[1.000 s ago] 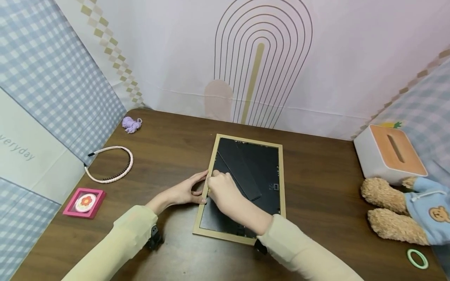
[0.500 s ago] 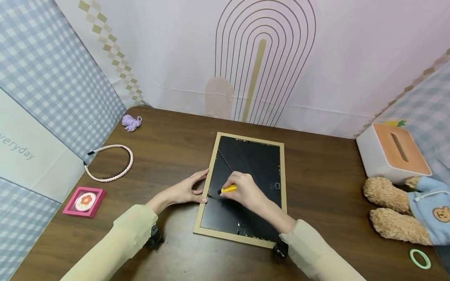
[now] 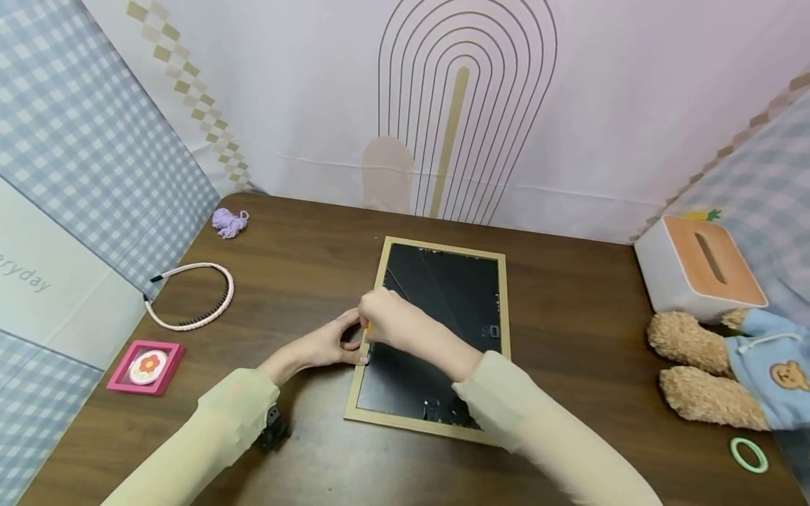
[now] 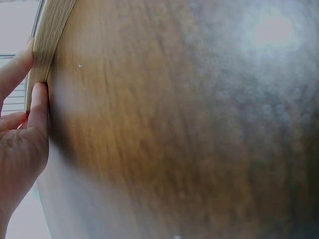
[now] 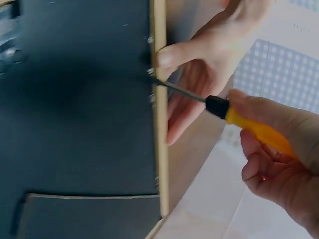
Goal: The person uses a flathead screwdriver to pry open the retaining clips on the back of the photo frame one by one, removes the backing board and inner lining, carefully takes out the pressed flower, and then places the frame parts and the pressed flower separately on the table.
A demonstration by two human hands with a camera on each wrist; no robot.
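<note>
A picture frame (image 3: 455,302) lies face down, its black backing up inside a light wooden border. My left hand (image 3: 323,344) grips its left edge; in the right wrist view the thumb rests on the border and the fingers lie along the outer side. My right hand (image 3: 395,320) holds a screwdriver (image 5: 261,133) with a yellow handle, black collar and thin metal shaft. The shaft crosses the border beside my left thumb, its tip at the backing's edge near small metal tabs (image 5: 150,72). In the head view the right hand hides most of the screwdriver.
On the left of the wooden table (image 3: 304,260) lie purple yarn (image 3: 229,223), a headband (image 3: 229,288) and a pink box (image 3: 174,365). A tissue box (image 3: 702,274), a teddy bear (image 3: 711,393) and a green ring (image 3: 734,450) are at the right.
My right hand drew back rightward over the backing half a second ago, showing the screwdriver. Now it is at the left border again, its handle raised. The left hand stays on the edge.
</note>
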